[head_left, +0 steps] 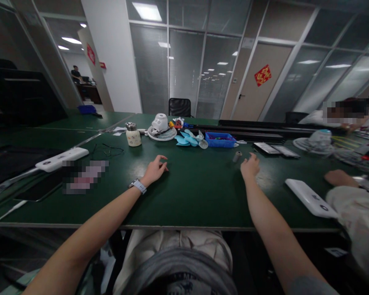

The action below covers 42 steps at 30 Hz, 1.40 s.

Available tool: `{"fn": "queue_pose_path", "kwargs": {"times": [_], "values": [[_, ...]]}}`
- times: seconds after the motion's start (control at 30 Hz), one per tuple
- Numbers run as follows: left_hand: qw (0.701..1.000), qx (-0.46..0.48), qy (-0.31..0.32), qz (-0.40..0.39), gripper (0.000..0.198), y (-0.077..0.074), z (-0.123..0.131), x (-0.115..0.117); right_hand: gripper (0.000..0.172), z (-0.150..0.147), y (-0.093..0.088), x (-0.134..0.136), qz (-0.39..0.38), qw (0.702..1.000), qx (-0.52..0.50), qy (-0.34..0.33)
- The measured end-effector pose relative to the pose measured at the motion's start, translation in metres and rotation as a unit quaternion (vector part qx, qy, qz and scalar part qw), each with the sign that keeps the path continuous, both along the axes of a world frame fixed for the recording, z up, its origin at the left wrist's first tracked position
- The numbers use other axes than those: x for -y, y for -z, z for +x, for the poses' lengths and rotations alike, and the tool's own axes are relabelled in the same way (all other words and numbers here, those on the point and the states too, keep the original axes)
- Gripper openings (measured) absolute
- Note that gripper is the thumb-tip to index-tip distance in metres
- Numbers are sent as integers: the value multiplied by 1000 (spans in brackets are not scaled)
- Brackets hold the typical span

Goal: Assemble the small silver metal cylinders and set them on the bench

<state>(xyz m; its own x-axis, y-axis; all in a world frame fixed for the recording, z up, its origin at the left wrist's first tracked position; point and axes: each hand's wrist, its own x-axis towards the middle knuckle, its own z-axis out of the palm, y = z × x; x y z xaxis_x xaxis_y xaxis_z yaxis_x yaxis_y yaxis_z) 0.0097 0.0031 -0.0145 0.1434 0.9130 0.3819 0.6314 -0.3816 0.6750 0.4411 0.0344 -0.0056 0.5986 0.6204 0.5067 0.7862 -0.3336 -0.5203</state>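
Evidently my left hand [153, 170] rested half open and empty on the green table [197, 192]; my right hand [249, 167], loosely curled, also held nothing, with the small grey cylinder [237, 156] just beside it, easy to reach.

Door sign, 1 o'clock: red diamond paper [262, 75] on the tan door [272, 96], with a gold character too blurred to read.
Pillar sign, 11 o'clock: red diamond [90, 53] on the white pillar [96, 84], with an illegible white mark.
Wall plate, 11 o'clock: small red plate [102, 64], lettering unreadable.
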Motion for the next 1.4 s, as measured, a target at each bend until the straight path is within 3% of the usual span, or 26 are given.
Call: {"fn": "queue_pose_path", "kwargs": {"times": [0.07, 0.13, 0.2, 0.27, 0.37, 0.43, 0.57, 0.87, 1.23, 1.4], "values": [[1000, 7, 0, -3, 32, 0, 1, 0, 43, -23, -11, 4, 32, 996, 32, -72], [1000, 15, 2, -4, 33, -3, 2, 2, 40, -60, -21, 10, 68, 979, 59, -185], [1000, 23, 6, 4, 35, -7, 6, 6, 39, -107, -25, 20, 86, 941, 62, -321], [999, 36, 12, 26, 39, -11, 11, 12, 41, -153, -24, 31, 58, 889, 55, -450], [995, 56, 36, 79, 48, -16, 22, 21, 50, -204, -13, 44, 23, 832, 27, -554], [992, 67, 47, 95, 50, -19, 30, 26, 61, -221, -6, 49, 8, 809, 12, -588], [992, 89, 52, 73, 49, -22, 39, 31, 73, -227, 2, 50, -15, 799, -11, -601], [989, 125, 52, 56, 59, -29, 44, 32, 66, -228, 5, 50, -3, 802, -17, -597], [981, 155, 46, 104, 69, -32, 55, 26, 70, -227, 6, 48, -9, 811, -38, -584], [977, 171, -7, 124, 68, -37, 50, 24, 71, -227, 10, 47, -5, 814, -67, -577]]}}
